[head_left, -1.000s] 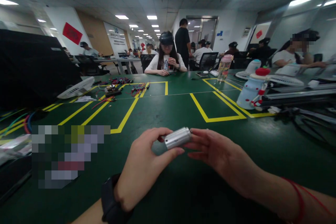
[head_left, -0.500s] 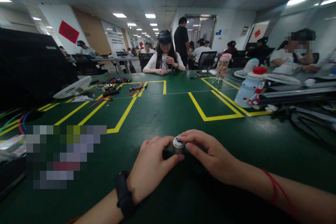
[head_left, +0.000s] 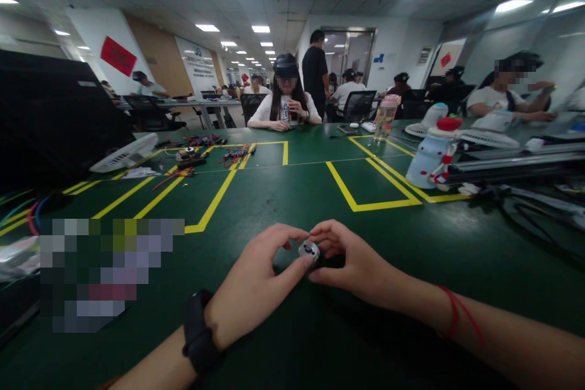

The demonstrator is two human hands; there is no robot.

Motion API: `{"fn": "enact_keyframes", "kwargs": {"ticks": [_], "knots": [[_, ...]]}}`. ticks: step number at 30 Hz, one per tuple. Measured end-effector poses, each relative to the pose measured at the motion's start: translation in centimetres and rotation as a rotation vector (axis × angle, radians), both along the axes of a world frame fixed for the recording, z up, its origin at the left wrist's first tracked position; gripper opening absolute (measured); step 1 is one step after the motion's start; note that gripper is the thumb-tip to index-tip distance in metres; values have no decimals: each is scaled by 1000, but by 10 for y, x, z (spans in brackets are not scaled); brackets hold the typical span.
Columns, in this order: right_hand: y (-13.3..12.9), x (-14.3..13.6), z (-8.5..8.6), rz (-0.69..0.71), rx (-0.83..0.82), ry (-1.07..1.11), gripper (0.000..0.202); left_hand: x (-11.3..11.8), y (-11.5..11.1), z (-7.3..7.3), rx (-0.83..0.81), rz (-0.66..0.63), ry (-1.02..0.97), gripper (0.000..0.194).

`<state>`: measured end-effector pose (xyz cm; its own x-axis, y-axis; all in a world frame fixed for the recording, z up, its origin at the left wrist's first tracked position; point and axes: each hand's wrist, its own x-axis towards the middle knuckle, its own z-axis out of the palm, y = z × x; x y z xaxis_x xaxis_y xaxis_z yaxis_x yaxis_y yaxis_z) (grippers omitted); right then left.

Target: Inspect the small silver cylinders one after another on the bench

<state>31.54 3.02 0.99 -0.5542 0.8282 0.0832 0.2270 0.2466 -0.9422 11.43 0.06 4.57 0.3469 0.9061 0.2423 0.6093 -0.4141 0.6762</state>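
A small round silver metal part (head_left: pixel 309 250) with dark holes in its top face is between my two hands, above the dark green table (head_left: pixel 274 195). My left hand (head_left: pixel 267 265), with a black band at the wrist, grips it, the thumb on its near edge and the index finger curled over its far side. My right hand (head_left: pixel 354 262), with a red string at the wrist, curls round the part's right side, thumb below and fingertips by its far edge. Whether the right fingers press on it is hard to tell.
Yellow tape lines (head_left: pixel 388 204) cross the table. Wires and small parts (head_left: pixel 196 152) lie at the back left, beside a white fan (head_left: pixel 125 155). A blue bottle (head_left: pixel 427 158) and metal rails (head_left: pixel 512 161) are at right. A person (head_left: pixel 286 97) sits opposite.
The metal part has tilted so that its top face shows more. My left thumb has moved onto its edge, and my right fingers have shifted from its top to its far side.
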Motion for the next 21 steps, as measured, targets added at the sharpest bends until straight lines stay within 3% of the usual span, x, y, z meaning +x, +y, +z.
{"fn": "enact_keyframes", "kwargs": {"ticks": [5, 16, 21], "knots": [[-3, -4, -6, -15, 190, -124, 47, 6, 1, -4, 52, -25, -48, 15], [-7, 1, 3, -7, 273, -181, 37, 1, 6, 0, 79, 119, -92, 15], [-6, 11, 3, -48, 239, -169, 36, -1, 9, -20, 0, 44, 85, 14]]}}
